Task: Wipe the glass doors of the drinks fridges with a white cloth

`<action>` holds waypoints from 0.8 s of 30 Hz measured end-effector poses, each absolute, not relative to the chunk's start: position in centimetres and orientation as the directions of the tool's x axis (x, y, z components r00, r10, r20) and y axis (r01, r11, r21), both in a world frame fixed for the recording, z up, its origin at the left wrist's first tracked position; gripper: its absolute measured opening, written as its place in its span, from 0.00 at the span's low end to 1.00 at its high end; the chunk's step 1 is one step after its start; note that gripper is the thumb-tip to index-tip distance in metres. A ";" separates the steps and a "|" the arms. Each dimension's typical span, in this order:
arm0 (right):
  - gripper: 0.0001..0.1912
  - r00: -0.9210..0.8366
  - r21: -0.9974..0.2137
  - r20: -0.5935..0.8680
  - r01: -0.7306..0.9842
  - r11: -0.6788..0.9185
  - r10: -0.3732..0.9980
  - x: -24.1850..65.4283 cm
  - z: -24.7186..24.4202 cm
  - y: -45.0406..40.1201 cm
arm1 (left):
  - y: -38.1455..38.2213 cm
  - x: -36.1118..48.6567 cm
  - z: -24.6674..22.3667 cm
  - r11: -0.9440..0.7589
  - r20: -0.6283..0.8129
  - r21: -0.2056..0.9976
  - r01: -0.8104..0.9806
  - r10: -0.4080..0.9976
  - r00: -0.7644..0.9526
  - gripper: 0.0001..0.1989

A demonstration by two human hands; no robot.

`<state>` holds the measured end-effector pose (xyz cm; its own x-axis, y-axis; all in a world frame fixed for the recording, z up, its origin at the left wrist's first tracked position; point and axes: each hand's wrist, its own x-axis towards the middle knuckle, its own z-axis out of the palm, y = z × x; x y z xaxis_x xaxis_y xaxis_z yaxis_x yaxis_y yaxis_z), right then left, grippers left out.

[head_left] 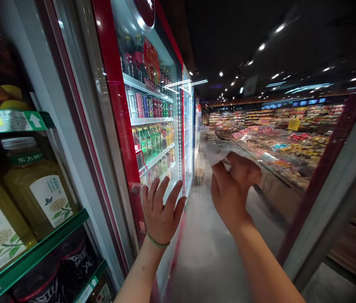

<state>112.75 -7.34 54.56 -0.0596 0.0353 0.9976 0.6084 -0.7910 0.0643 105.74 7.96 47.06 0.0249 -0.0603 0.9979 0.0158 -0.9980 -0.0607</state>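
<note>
Held up at the centre left is my left hand, its fingers spread and nothing in it; a green band circles the wrist. It is flat at or close to the glass door; whether it touches cannot be told. My right hand is closed around a white tissue or cloth that sits against the same pane, with a blurred mirror image of the hand beside it. The door's grey and dark red frame slants along the right.
On the left, shelves with green price rails hold bottles of yellowish drink. Through the glass stand a red drinks fridge full of bottles and cans, an aisle floor, and a long display of packaged goods.
</note>
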 end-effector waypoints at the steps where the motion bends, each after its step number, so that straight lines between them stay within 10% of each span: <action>1: 0.23 -0.053 0.087 0.996 0.611 -0.787 0.068 112.5 54.5 -7.1 | 7.9 105.7 47.1 -0.998 0.998 -0.058 0.017 -0.058 0.026 0.24; 5: 0.22 -0.107 0.231 0.971 0.652 -0.722 0.214 112.1 52.9 -7.1 | 8.4 105.1 47.3 -0.998 0.998 -0.055 0.019 -0.054 0.026 0.26; 24: 0.22 -0.076 0.075 0.996 0.618 -0.782 0.036 111.7 54.4 -5.7 | 11.2 104.4 47.6 -0.993 0.993 -0.098 0.067 -0.101 -0.055 0.28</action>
